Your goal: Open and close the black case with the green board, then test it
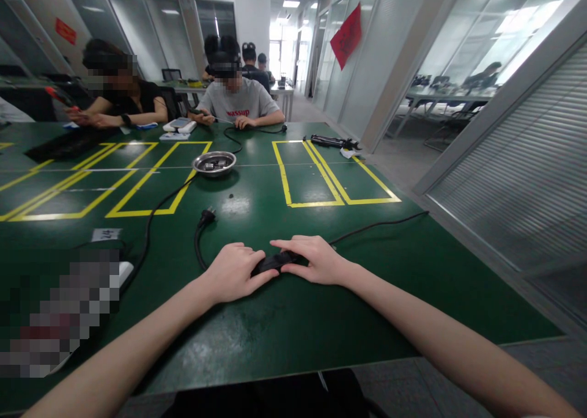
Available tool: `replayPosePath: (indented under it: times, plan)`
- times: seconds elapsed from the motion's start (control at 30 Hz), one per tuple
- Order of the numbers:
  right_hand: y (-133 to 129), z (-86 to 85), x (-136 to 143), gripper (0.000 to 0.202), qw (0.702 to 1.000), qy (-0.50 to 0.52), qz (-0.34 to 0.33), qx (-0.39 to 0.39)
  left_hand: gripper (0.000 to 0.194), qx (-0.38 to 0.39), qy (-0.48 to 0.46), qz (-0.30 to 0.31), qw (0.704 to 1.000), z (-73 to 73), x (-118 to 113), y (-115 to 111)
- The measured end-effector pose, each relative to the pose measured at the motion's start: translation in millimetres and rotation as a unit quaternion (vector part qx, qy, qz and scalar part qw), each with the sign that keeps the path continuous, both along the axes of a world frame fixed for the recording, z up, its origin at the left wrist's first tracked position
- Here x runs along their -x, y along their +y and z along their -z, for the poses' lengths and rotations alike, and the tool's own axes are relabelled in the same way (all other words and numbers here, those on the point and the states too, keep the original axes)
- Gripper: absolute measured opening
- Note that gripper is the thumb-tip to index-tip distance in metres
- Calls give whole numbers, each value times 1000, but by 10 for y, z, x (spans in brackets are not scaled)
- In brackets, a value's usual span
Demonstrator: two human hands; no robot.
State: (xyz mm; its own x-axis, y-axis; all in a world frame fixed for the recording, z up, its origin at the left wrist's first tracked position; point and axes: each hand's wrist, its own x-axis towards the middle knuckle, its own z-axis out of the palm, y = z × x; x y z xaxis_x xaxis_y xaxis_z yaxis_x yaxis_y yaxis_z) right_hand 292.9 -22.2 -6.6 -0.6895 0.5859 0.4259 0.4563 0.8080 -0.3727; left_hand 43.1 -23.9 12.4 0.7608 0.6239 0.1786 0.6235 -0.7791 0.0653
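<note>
A dark, black object [274, 262] lies between my two hands, low over the green table [257, 338]. My left hand [235, 271] has its fingers wrapped round the object's left end. On the right end, my right hand [316, 259] grips with thumb and fingers, the index finger reaching toward the left hand. A black cable with a plug [207, 217] curves out from beside my left hand. Another dark cable [380, 224] runs from near my right hand toward the table's right edge. The object's exact form is partly hidden by my fingers.
A metal bowl [214, 164] with small metal parts stands beyond my hands. Yellow tape [316, 205] marks rectangles. A folded black tripod [334, 142] lies at the far right. A blurred-out item [68, 314] is at the left. Two people [238, 100] sit across the table.
</note>
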Motion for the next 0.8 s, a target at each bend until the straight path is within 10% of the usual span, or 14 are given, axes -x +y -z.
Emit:
replayPosePath:
  times: [0.57, 0.8]
  plan:
    - [52, 32, 91, 28, 936, 205, 79, 274, 37, -175, -107, 103, 973, 37, -17, 34]
    - [38, 3, 28, 30, 994, 77, 38, 70, 36, -108, -112, 60, 986, 86, -25, 16]
